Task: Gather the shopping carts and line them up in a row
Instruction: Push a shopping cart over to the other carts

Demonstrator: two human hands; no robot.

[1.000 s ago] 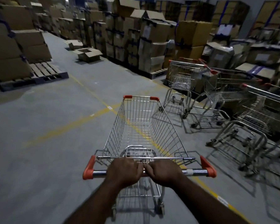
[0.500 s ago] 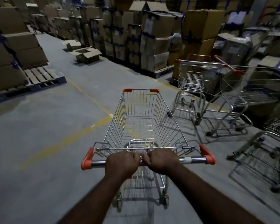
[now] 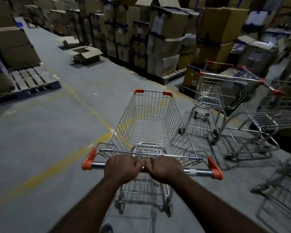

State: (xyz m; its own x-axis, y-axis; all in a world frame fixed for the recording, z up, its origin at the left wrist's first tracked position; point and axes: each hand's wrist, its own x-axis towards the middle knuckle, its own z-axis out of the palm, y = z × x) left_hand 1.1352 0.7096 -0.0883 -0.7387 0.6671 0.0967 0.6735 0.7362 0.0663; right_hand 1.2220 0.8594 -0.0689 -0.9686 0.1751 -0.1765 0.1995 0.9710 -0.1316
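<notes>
A steel wire shopping cart [image 3: 149,125] with orange corner caps stands right in front of me on the grey floor, its basket holding nothing. My left hand [image 3: 122,169] and my right hand [image 3: 165,169] grip its chrome handle bar side by side at the middle, knuckles almost touching. To the right stand other carts: one [image 3: 215,91] near the boxes, another [image 3: 274,115] just beyond it, and a blurred one [image 3: 282,185] at the right edge.
Stacked cardboard boxes [image 3: 165,39] on pallets line the far side. An open box [image 3: 86,54] lies on the floor in the aisle. A wooden pallet [image 3: 32,79] with boxes sits at the left. Yellow floor lines [image 3: 84,101] cross the concrete.
The cart in my hands has rolled forward and turned slightly right, drawing nearer to the parked carts, which have slid further to the right of the view. Both hands kept their grip.
</notes>
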